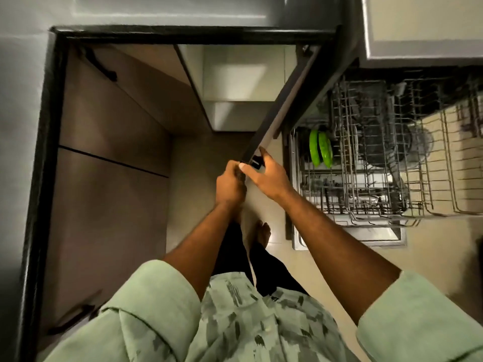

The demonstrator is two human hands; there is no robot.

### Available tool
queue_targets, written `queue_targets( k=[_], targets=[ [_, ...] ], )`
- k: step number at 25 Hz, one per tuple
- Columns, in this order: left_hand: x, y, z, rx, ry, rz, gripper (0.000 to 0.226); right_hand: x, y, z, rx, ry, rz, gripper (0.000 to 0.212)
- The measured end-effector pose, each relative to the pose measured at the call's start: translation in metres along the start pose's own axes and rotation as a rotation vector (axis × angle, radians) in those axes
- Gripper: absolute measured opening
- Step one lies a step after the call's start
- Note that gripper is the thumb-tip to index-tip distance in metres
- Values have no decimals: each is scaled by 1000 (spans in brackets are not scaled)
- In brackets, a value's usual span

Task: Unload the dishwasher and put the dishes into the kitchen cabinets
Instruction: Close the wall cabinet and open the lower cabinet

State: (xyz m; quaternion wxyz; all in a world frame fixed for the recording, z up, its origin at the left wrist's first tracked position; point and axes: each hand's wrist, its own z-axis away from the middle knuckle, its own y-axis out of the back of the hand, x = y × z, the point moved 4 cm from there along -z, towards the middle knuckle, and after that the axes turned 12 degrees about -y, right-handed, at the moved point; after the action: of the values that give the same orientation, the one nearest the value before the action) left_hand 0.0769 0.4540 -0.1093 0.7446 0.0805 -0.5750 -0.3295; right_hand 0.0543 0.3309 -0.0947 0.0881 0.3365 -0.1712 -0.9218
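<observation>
Sleeves forward, left hand and right hand curl fingers round the dark panel.

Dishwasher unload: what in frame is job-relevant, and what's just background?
Job:
- cabinet door, gripped at its corner by left hand and right hand
- dishwasher rack, pulled out
- green plates standing in the rack

Background:
- brown drawer fronts
- black handle
- bare foot

I'm counting two green plates, two wire racks in one dishwasher, two black handles, one dark cabinet door, one bare foot, and two hands: left hand, right hand.
</observation>
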Motion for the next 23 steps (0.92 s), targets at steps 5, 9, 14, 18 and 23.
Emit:
queue_targets(
  k=[5,9,14,18,23],
  targets=[
    [15,-66,29,-143,-37,5,28,34,35,18,245,-11,5,66],
    [32,-97,31,-222,-62,39,19,54,73,29,329,-52,-36,30],
    [60,-134,33,-319,-114,62,40,84,116,27,291,-53,-37,39],
    [73,-156,30,-339,-143,47,59,93,137,21,228,-3,-18,30],
    [93,-185,36,-201,-90,29,37,117,158,4,228,26,47,57]
  ],
)
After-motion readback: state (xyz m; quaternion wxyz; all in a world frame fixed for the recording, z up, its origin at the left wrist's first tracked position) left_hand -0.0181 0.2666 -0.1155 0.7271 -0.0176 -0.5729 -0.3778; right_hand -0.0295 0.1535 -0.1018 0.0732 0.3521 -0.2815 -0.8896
